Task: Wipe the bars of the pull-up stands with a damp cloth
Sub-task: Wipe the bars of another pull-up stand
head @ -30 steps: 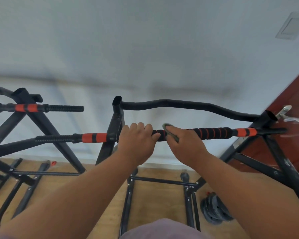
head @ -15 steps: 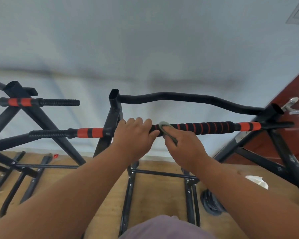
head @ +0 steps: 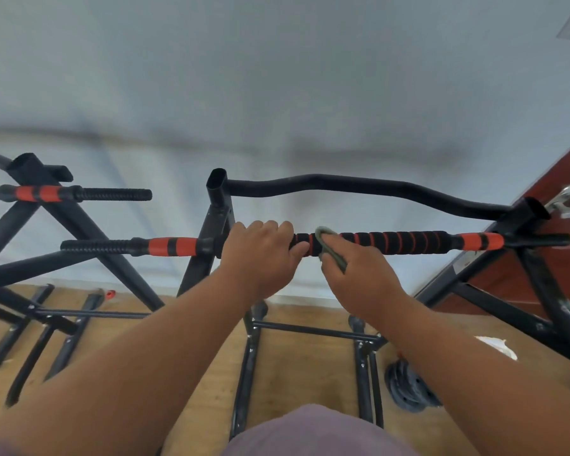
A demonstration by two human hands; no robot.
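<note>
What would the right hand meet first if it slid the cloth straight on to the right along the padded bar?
Probably only more striped foam grip first, then the orange sleeve near the stand's right post. The right hand holds the cloth against the bar.

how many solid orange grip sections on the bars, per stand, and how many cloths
Orange sections on the near stand's padded bar: 2, one at its left part, one at its right end
Orange sections on the left stand's bar: 1
Cloths: 1, in the right hand
Total: 4
</note>
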